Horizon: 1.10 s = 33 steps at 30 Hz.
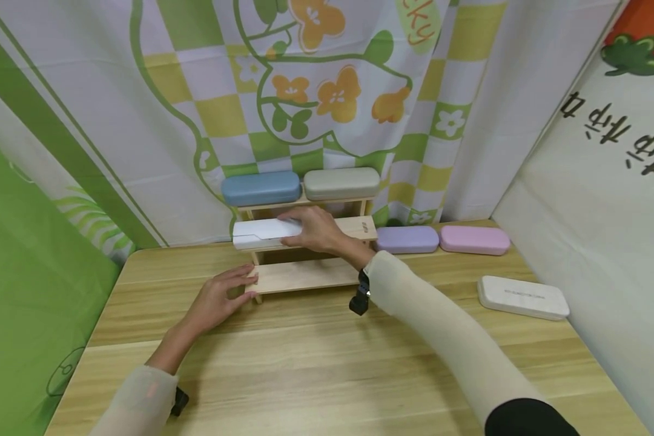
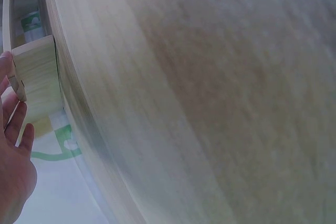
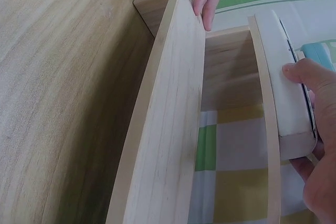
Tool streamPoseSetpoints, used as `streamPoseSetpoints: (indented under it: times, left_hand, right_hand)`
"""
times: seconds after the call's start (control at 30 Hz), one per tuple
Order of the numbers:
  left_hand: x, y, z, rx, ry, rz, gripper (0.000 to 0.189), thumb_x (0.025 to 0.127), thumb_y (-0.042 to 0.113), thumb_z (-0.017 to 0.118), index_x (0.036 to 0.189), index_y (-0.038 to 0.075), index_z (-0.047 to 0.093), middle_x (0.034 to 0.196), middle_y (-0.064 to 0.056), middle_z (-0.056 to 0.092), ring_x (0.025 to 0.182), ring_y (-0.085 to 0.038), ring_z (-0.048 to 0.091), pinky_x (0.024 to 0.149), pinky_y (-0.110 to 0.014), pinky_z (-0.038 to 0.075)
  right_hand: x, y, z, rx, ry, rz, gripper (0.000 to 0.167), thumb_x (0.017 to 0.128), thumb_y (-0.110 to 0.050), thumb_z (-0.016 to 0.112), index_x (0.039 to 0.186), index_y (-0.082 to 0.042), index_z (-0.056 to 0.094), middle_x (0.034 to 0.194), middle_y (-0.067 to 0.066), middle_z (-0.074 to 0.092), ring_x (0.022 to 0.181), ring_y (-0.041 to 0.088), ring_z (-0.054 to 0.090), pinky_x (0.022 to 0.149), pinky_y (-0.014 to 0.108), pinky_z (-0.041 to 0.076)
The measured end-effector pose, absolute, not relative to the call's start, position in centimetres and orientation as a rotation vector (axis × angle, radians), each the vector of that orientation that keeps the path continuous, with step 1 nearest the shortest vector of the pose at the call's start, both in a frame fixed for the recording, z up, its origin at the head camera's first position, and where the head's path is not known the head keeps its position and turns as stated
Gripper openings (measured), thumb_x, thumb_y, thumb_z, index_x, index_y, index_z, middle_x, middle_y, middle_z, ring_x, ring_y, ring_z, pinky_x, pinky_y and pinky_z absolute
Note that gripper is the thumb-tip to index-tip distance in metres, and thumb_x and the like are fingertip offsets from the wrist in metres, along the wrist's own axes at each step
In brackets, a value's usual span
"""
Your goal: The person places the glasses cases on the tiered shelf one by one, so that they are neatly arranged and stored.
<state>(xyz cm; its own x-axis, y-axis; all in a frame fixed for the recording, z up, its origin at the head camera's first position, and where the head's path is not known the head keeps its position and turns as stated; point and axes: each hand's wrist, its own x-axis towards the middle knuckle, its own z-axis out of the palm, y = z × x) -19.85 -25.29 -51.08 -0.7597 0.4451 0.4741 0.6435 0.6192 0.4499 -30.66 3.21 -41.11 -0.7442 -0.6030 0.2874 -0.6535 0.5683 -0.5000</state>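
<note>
A three-tier wooden shelf [image 1: 305, 276] stands at the back of the table. My right hand [image 1: 317, 229] grips a white glasses case [image 1: 258, 234] lying on the left part of the middle tier. In the right wrist view the thumb presses one face of the case [image 3: 278, 66], with fingers at its far side and end. My left hand [image 1: 218, 298] pinches the left end of the bottom tier between thumb and fingers. On the top tier sit a blue glasses case [image 1: 261, 188] and a grey-green glasses case [image 1: 341, 184], side by side.
Right of the shelf, a purple glasses case [image 1: 407, 240] and a pink glasses case [image 1: 475, 240] lie along the table's back edge. Nearer the right edge is an off-white case [image 1: 523, 297] with printing. A patterned curtain [image 1: 327, 121] hangs directly behind the shelf.
</note>
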Motion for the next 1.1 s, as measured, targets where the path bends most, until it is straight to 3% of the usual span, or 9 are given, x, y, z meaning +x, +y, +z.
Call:
streamPoseSetpoints:
  times: [0.23, 1.1]
  left_hand:
    - [-19.8, -25.3, -51.1, -0.87, -2.536, -0.879, 0.038, 0.084, 0.007, 0.09, 0.121, 0.002, 0.079, 0.14, -0.019, 0.068, 0.128, -0.039, 0.066, 0.104, -0.051, 0.056]
    - [-19.7, -25.1, -51.1, -0.865, -2.522, -0.881, 0.038, 0.083, 0.006, 0.091, 0.119, 0.002, 0.08, 0.139, -0.019, 0.068, 0.128, -0.039, 0.067, 0.104, -0.052, 0.055]
  right_hand:
    - [-30.6, 2.9, -41.2, 1.072, -2.699, 0.942, 0.052, 0.091, -0.031, 0.087, 0.137, -0.012, 0.073, 0.134, 0.006, 0.074, 0.104, 0.02, 0.072, 0.084, 0.035, 0.061]
    - [-30.2, 4.6, -41.4, 1.036, -2.636, 0.956, 0.054, 0.089, -0.03, 0.089, 0.135, -0.006, 0.073, 0.135, 0.008, 0.073, 0.125, 0.026, 0.068, 0.108, 0.04, 0.056]
